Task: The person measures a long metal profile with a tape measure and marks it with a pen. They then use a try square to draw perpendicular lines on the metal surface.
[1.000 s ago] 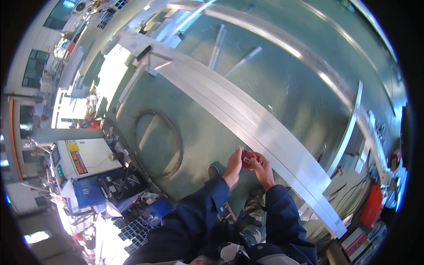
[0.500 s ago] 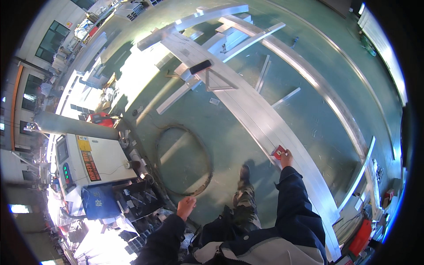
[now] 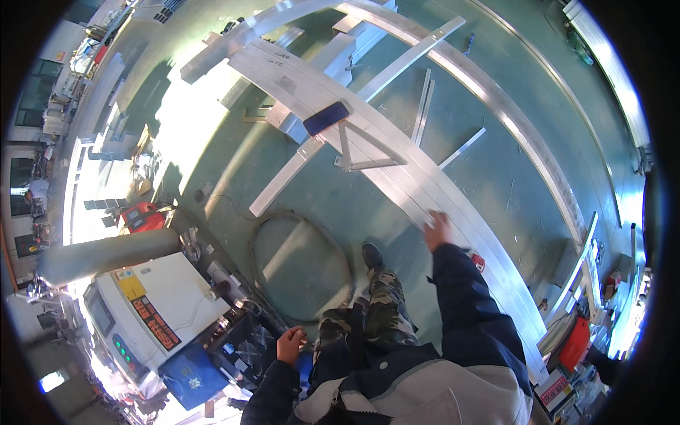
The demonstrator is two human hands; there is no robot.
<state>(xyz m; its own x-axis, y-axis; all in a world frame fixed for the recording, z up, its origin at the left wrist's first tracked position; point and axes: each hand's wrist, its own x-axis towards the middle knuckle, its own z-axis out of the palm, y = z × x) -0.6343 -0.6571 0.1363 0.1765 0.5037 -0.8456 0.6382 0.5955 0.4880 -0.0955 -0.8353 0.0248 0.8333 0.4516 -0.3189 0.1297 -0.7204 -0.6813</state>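
Observation:
My right hand (image 3: 438, 231) is over the near edge of a long silvery metal beam (image 3: 453, 212), its fingers stretched out and holding nothing. Just behind it, beside my dark sleeve, a red tape measure (image 3: 478, 263) lies on the beam, partly hidden by the sleeve. Farther along the same beam are a dark phone (image 3: 326, 118) and a triangular metal set square (image 3: 370, 150). My left hand (image 3: 290, 345) hangs low beside my camouflage trouser leg, fingers loosely curled, with nothing visible in it.
At left stands a white machine cabinet (image 3: 159, 301) with green lit buttons, in front of a grey cylinder (image 3: 106, 258). A hose loop (image 3: 347, 262) lies on the green floor. Beyond the beam are more metal profiles (image 3: 496, 99), and a red object (image 3: 575, 343) is at lower right.
My right hand has let go of the tape measure, left on the beam, and moved forward along the beam with opened fingers. The view has moved forward; my left hand stays low.

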